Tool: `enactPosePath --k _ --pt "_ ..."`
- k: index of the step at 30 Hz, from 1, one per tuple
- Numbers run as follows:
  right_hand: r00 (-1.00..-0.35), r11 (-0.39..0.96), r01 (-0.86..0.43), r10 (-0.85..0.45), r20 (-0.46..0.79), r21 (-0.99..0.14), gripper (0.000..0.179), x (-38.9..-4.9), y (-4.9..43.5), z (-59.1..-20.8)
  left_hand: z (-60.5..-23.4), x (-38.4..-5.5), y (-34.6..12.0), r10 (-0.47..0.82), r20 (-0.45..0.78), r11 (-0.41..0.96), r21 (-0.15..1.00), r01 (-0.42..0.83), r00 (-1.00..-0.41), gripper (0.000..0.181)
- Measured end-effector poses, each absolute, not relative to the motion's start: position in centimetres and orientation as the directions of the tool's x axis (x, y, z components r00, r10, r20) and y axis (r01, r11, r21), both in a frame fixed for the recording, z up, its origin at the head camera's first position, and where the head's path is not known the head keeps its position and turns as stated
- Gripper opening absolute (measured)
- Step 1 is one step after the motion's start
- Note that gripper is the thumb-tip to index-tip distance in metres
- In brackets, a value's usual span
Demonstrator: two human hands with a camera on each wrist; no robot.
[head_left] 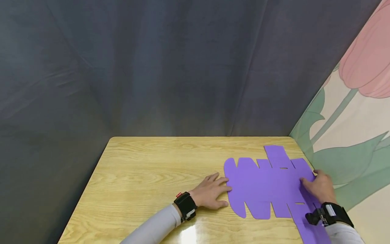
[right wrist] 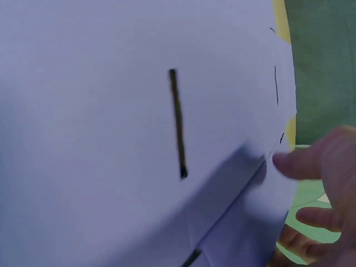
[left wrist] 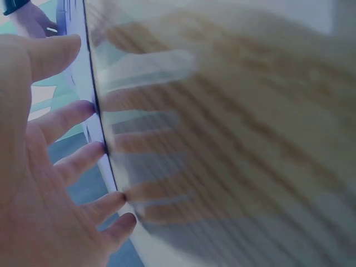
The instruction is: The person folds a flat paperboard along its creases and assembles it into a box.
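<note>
A flat purple die-cut box blank [head_left: 262, 186], with rounded flaps and thin slots, lies on the right part of the table. My left hand [head_left: 210, 193] rests on the table with fingers spread, fingertips right at the blank's left edge. In the left wrist view the straight fingers [left wrist: 67, 167] touch down along that edge. At the opposite end, my right hand [head_left: 321, 186] holds the right edge panel, thumb on the inner side and fingers around the outside. A shadowed crease runs by the thumb [right wrist: 300, 164] in the right wrist view, and the panel tilts up there.
The wood-grain table [head_left: 146, 176] reflects light near its front. A dark curtain [head_left: 182, 67] hangs behind and to the left. Along the right side stands a tulip-patterned cloth [head_left: 350, 118]. One long blank strip reaches toward the front by the right wrist.
</note>
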State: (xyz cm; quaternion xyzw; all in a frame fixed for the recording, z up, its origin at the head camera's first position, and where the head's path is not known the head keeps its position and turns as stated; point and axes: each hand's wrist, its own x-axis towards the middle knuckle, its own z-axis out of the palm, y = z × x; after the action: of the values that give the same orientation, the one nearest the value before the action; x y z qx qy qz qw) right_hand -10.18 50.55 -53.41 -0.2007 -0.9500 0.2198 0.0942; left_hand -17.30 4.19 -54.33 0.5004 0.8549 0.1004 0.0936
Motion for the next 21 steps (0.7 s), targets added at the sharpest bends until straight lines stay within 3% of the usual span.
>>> enactPosePath --k 11,21 --pt "-0.927 0.859 0.201 0.322 0.191 -0.471 0.06 -12.5 48.5 -53.9 -53.3 -16.3 3.0 0.857 -0.057 0.509 0.255 0.822 -0.513 0.061" --pt "-0.96 0.855 0.109 0.224 0.17 -0.507 0.06 -14.7 44.3 -53.4 -53.3 -16.1 2.6 0.848 -0.046 0.525 0.22 0.822 -0.529 0.061"
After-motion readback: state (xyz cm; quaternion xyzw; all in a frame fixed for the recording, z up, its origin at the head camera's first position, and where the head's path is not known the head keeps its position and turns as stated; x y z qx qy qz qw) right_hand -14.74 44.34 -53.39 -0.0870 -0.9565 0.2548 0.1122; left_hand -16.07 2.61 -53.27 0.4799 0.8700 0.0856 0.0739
